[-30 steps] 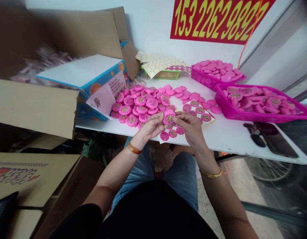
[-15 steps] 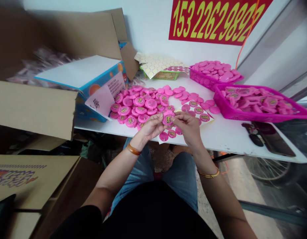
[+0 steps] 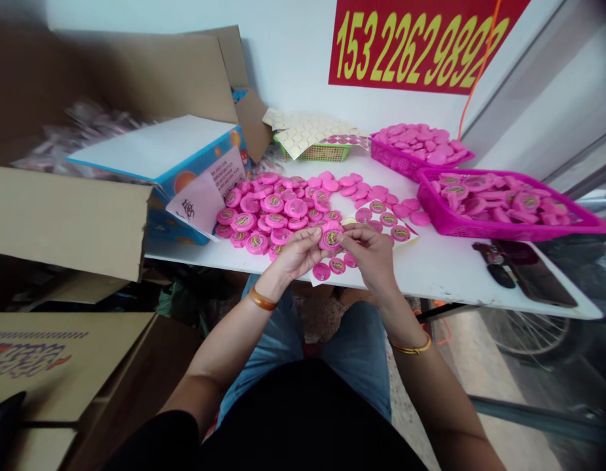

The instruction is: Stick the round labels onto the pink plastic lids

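Between both hands, above the table's front edge, is a pink round plastic case (image 3: 331, 237) with a printed round label facing up. My left hand (image 3: 298, 255) grips it from the left, thumb on top. My right hand (image 3: 372, 254) is closed at its right side, thumb and forefinger at the label's edge; whether they pinch the label or the case, I cannot make out. Under the hands lies a sheet of round pink stickers (image 3: 400, 233), partly covered by them. A heap of labelled pink cases (image 3: 274, 204) lies just left and behind.
Two magenta baskets (image 3: 443, 224) of pink cases stand at right. At the back, sticker sheets (image 3: 303, 139) cover a green basket (image 3: 327, 153). Cartons (image 3: 67, 216) and a blue box (image 3: 185, 176) crowd the left. A phone (image 3: 538, 275) and keys (image 3: 494, 261) lie front right.
The view has shifted slightly, so the table things sit a little lower and further left. Both hands stay on the same pink case, with barely any finger movement.
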Tool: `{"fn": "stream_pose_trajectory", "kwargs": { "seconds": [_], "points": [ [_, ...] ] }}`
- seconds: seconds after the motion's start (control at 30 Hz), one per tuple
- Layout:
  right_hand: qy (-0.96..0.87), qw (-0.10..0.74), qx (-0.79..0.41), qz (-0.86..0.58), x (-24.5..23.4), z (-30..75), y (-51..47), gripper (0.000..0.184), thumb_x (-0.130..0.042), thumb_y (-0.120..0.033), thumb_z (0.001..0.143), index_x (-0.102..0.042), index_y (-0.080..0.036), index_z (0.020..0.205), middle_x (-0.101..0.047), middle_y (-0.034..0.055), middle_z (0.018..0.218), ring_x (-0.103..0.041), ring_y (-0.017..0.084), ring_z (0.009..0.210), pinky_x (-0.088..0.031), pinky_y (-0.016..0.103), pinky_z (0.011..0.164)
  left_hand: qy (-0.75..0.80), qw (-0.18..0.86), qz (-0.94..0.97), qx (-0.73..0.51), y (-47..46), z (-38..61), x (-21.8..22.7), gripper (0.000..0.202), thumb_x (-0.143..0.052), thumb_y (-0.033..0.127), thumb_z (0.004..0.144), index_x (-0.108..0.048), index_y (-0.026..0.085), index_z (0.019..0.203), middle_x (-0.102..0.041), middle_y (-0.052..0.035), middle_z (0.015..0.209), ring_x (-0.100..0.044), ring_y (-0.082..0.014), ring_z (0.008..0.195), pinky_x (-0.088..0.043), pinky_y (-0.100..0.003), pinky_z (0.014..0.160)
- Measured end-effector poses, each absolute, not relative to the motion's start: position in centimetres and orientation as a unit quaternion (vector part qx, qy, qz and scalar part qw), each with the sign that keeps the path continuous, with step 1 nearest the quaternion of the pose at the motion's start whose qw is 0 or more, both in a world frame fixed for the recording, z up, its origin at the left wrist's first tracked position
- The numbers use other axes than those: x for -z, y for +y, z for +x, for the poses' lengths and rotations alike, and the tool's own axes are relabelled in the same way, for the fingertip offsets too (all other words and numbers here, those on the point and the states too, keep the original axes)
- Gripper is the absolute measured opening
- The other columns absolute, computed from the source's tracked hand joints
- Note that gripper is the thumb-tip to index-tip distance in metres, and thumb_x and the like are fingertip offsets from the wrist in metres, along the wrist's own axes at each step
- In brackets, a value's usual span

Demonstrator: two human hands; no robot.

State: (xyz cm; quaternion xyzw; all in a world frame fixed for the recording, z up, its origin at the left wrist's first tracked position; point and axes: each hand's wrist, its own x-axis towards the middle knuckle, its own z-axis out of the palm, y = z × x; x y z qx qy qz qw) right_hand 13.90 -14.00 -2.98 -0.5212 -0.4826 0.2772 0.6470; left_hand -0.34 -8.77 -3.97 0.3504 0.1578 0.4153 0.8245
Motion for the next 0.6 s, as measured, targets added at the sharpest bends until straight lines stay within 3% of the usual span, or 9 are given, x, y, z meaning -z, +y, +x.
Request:
{"fn": "stream_pose_trajectory", "kwargs": {
  "seconds": [0.6],
  "points": [
    [-0.500,0.650,-0.224,-0.527,3.08,13.98,-13.86,0.004,-0.072,-0.022,0.068,-0.072,-0.019,0.069,-0.067,0.0042,0.089,-0.064,0.017,0.085,-0.054,0.028,0.067,0.126,0.834,0.343,-0.414,-8.69,-0.13,3.90,0.008,-0.068,0.014,0.079,-0.065,0.010,0.072,-0.069,-0.0041,0.070,-0.067,-0.0124,0.070,-0.057,-0.031,0.081]
  ]
}}
